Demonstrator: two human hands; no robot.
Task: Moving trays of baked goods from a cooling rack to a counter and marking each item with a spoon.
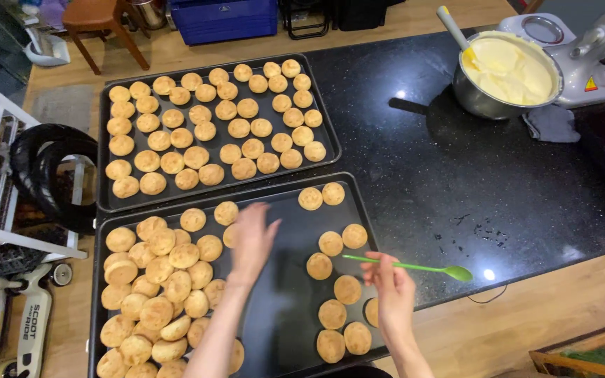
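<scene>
Over the near tray (285, 294), the left hand (252, 238) spreads open above buns (176, 280); right-hand (390, 287) fingers pinch a green spoon (414, 267).

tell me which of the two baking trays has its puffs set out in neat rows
The far tray, away from both hands. Its puffs sit in tidy spaced rows, while the near tray has them heaped at its left and scattered at its right.
</scene>
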